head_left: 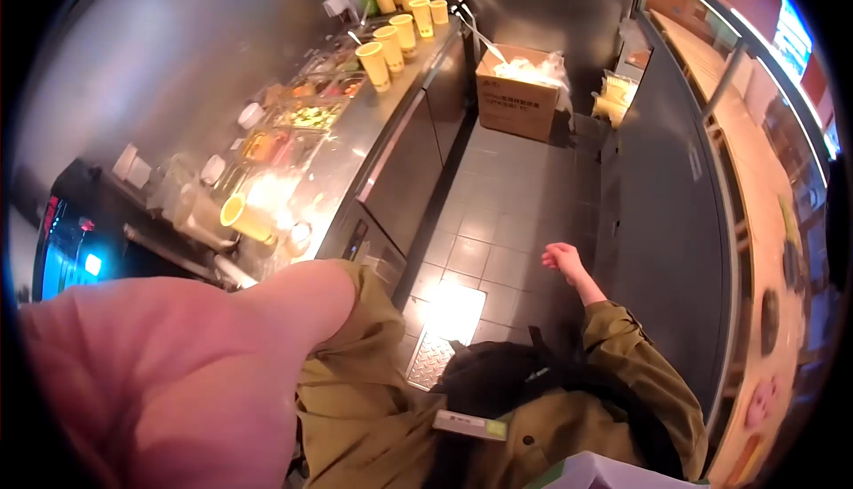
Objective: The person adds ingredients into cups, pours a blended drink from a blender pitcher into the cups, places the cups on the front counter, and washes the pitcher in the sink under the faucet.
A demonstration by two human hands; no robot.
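My left hand (169, 373) is raised very close to the camera and fills the lower left; its fingers are out of sight, so whether it holds anything is hidden. Over the tiled floor, at the end of an olive sleeve, my right hand (564, 260) hangs with its fingers curled in, and nothing shows in it. A yellow cup (247, 217) leans on the counter beyond my left arm. Farther along the counter edge stand several yellow paper cups (373, 64), one with a white spoon near it. Behind them lie trays of chopped food (309, 116).
A cardboard box (517, 103) with plastic in it sits on the floor at the far end. Steel cabinets (400, 169) line the left, and a dark grey partition (662, 196) with a wooden ledge (755, 178) runs along the right. A metal grate (435, 357) lies in the floor.
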